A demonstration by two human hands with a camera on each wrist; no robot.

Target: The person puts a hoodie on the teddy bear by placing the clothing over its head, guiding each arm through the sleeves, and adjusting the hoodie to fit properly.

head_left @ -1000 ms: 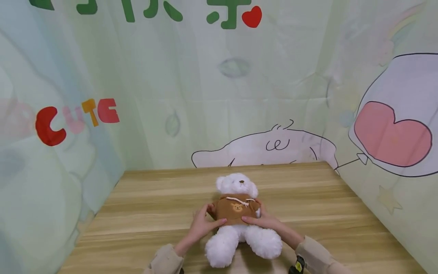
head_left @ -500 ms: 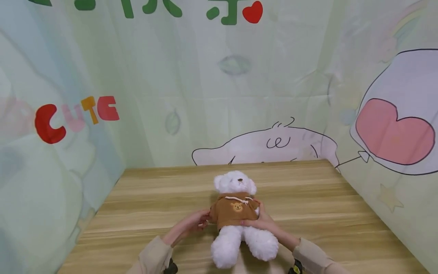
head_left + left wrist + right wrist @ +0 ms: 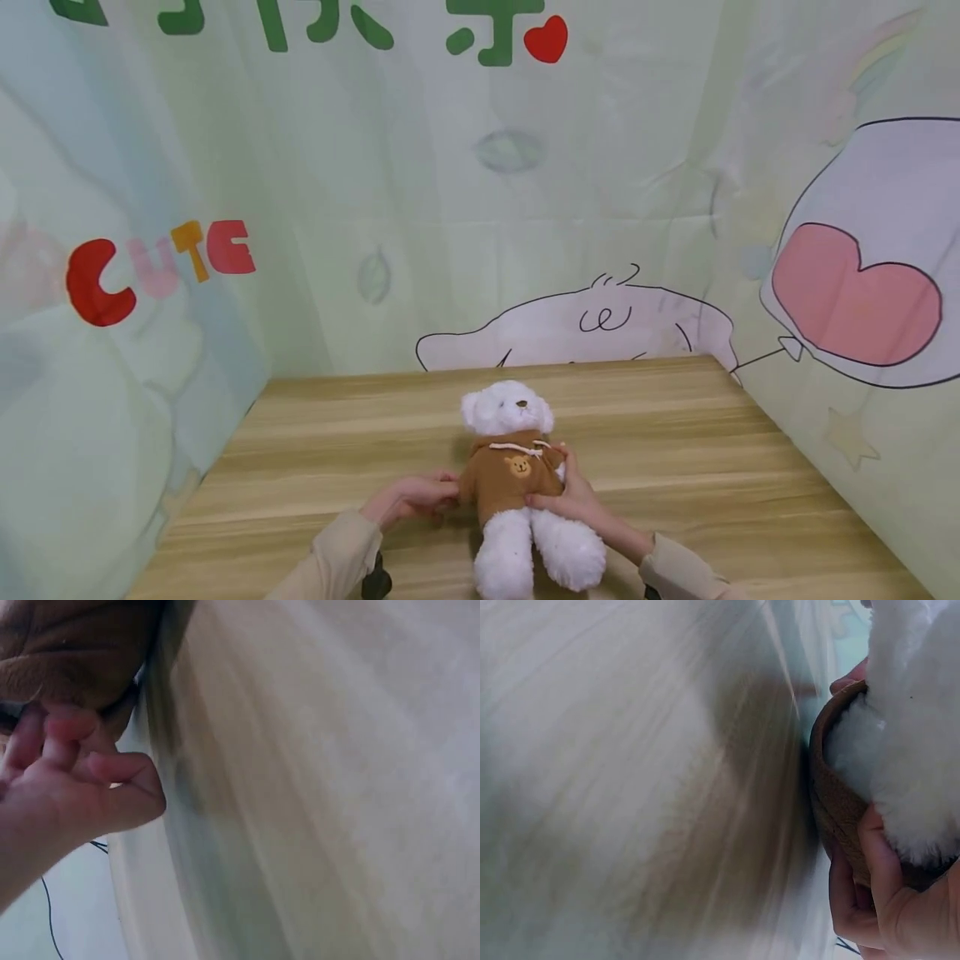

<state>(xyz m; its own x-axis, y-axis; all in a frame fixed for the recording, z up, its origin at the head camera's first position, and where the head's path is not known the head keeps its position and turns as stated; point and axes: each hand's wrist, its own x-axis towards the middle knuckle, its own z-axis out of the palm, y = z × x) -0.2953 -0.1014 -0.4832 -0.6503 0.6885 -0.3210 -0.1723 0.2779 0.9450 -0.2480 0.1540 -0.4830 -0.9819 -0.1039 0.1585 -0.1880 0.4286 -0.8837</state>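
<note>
A white plush teddy bear (image 3: 504, 550) lies face up on the wooden table, head toward the back. It wears a brown hoodie (image 3: 498, 492) with a white drawstring and a small bear face on the chest. My left hand (image 3: 420, 493) pinches the hoodie's sleeve at the bear's left-hand side in the head view. In the left wrist view, curled fingers (image 3: 71, 724) meet the brown cloth. My right hand (image 3: 576, 498) grips the bear's other side, thumb across the hoodie's hem. The right wrist view shows the hem (image 3: 836, 795) between thumb and fingers, with white fur inside it.
The wood-grain table (image 3: 345, 417) reaches back to a printed cloth backdrop (image 3: 337, 167). Cloth walls also rise along its left and right sides. Beige sleeves (image 3: 330, 554) cover both forearms.
My left hand has left the hoodie's front hem, moved outward and taken hold of the sleeve. The bear's legs have swung slightly toward the right hand, which keeps its grip.
</note>
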